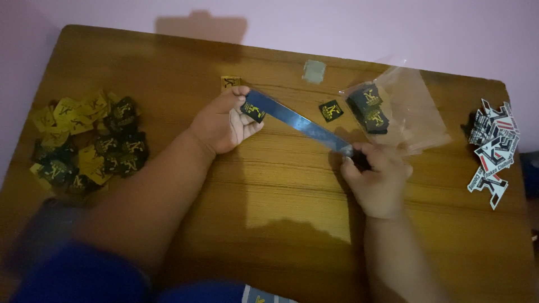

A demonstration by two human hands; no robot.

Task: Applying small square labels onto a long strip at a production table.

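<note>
Two hands hold a long strip over the counter (292, 224).
The left hand (224, 123) pinches the strip (303, 123) at its upper-left end, and the right hand (377, 179) grips its lower-right end; it slants across the frame's middle.

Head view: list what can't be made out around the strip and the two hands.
- Right hand: its fingers cover the end of the long dark strip, and motion blur hides the grip.
- Clear bag: glare and dim light blur the small black tags inside it; their count is unclear.
- Left hand: it pinches a black tag; the yellow tag behind is partly hidden.
</note>
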